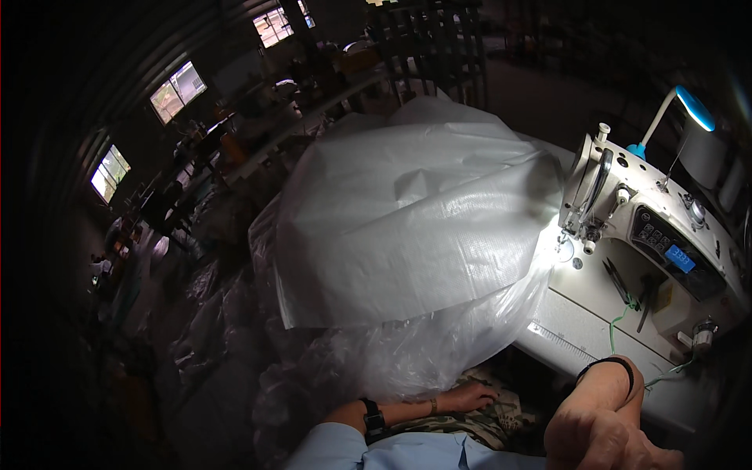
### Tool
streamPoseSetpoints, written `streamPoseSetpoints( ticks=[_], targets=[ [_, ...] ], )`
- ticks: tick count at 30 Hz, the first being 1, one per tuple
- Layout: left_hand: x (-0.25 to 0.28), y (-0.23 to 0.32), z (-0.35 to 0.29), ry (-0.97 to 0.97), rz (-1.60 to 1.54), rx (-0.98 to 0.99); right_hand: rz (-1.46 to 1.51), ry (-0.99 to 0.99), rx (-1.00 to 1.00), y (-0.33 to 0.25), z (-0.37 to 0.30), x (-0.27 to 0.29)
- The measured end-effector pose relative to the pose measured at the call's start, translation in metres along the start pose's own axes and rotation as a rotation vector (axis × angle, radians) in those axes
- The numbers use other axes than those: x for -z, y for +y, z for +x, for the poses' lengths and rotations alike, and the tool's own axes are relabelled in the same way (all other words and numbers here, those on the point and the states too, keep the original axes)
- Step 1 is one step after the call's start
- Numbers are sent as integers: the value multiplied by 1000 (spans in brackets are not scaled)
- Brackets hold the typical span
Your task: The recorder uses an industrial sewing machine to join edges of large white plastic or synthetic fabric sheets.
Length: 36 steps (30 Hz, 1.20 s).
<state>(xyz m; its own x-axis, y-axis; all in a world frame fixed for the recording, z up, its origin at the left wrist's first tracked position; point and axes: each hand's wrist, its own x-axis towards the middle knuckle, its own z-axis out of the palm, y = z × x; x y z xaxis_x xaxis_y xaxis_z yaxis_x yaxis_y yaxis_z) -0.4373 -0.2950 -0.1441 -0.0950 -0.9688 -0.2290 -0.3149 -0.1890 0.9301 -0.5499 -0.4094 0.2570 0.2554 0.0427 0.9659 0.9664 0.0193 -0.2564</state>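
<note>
My left hand [470, 397] rests on my camouflage-patterned lap, fingers loosely laid out and holding nothing I can see. Low at the right, my right hand [599, 442] is raised close to the camera with its fingers curled in; whatever they hold, if anything, is hidden. A large white woven plastic sheet [392, 227] spreads over the table, its right edge by the needle of a white sewing machine [658, 204]. Thin clear plastic film [376, 356] hangs beneath the sheet, near my left forearm.
On the machine bed lie dark thread snips [616, 280] and green cord [612, 333]. A ruler strip [560, 339] runs along the bed's front edge. A lamp [695, 108] stands above the machine. Crumpled plastic [207, 313] fills the left side, and cluttered tables lie beyond.
</note>
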Motion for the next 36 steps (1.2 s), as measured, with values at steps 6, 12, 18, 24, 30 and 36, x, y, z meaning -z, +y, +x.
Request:
streamPoseSetpoints(
  ticks=[6, 12, 18, 24, 30, 36],
  targets=[
    [3, 3, 0, -5, 26, 13, -59, 121, 91, 7, -3, -11],
    [3, 2, 1, -15, 8, 16, -227, 161, 125, 25, 5, -16],
    [0, 1, -1, -16, 5, 15, -227, -77, -254, 12, 21, 1],
    [0, 1, 0, 29, 10, -55, 55, -252, -178, 17, -6, 11],
    [0, -2, -2, 48, 38, -86, 184, -186, -75, 23, -11, -1],
    [1, -5, -1, 13, -35, -16, 159, -132, 18, 23, -17, -6]
  ],
)
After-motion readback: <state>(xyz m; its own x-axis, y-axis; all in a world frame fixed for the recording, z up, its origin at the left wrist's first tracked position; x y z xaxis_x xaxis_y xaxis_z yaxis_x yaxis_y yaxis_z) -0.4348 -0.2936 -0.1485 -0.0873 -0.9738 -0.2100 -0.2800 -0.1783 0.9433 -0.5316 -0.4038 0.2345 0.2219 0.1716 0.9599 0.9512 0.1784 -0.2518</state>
